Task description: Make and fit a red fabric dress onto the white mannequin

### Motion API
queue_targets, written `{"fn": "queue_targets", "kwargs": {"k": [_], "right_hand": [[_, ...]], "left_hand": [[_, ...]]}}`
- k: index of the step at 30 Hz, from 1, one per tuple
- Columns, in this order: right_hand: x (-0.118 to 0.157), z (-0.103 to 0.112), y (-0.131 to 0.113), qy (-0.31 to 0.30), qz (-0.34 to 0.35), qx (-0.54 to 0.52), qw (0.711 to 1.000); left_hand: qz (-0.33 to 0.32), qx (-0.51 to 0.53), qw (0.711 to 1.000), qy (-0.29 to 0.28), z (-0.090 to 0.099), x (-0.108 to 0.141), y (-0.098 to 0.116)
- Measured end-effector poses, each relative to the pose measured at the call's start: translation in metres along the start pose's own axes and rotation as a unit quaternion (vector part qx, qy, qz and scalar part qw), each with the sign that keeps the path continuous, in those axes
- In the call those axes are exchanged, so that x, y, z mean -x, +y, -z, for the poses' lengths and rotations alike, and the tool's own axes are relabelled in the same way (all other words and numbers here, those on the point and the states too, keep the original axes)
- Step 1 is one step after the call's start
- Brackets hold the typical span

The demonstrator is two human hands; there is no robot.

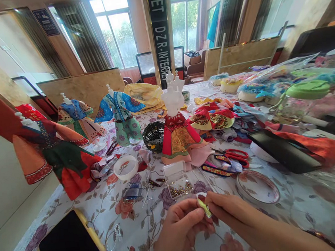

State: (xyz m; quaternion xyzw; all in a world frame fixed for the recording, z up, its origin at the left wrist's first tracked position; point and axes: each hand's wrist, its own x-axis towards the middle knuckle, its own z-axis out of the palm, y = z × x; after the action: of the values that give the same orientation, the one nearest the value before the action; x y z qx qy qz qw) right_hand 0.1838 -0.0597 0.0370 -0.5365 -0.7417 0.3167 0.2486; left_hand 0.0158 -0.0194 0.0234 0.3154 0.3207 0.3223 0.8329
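left hand and right hand both pinching a little yellow-green piece toward the near edge of the table, probably because something that tiny needs steadying, while a clear box just beyond keeps beads from rolling around I guess

Beyond the tabletop's far edge, bright windows and dark curtains flank a lettered pillar; pale floor lies past the left edge.
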Motion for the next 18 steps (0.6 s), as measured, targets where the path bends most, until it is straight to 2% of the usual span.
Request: {"fn": "queue_targets", "kwargs": {"k": [4, 11, 18], "right_hand": [[-0.002, 0.005, -0.007, -0.004, 0.001, -0.003, 1.0], [0.003, -0.002, 0.005, -0.001, 0.038, -0.001, 0.999], [-0.004, 0.003, -0.008, 0.021, 0.039, 0.033, 0.998]], "left_hand": [[-0.004, 0.009, 1.0, -0.01, 0.002, -0.001, -0.003], [0.007, -0.003, 1.0, 0.007, 0.003, -0.001, -0.002], [0.002, -0.016, 1.0, 0.014, 0.004, -0.001, -0.005]]}}
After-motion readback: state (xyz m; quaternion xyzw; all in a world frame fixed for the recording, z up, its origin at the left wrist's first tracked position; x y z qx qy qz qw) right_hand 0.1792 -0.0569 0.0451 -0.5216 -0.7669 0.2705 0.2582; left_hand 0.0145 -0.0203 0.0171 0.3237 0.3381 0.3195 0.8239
